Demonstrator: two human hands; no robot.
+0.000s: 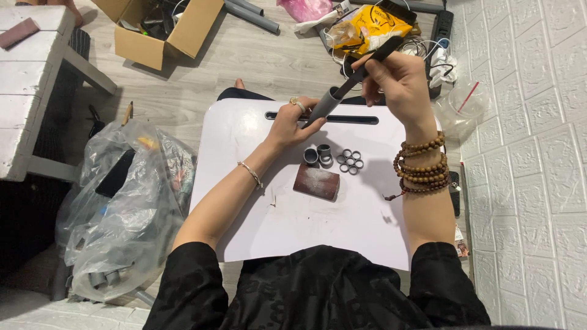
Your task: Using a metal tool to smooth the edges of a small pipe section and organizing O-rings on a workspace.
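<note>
Above white tray (257, 226): left hand (292, 125) clasps grey pipe (323, 105), right hand (397, 79) black tool (373, 61); yellow bag (367, 27) beyond.

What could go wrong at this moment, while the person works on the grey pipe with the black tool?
The black tool in the right hand points into the grey pipe, close to the left hand; a slip might hurt those fingers. The small rings lie loose on the white table and could roll off.
</note>
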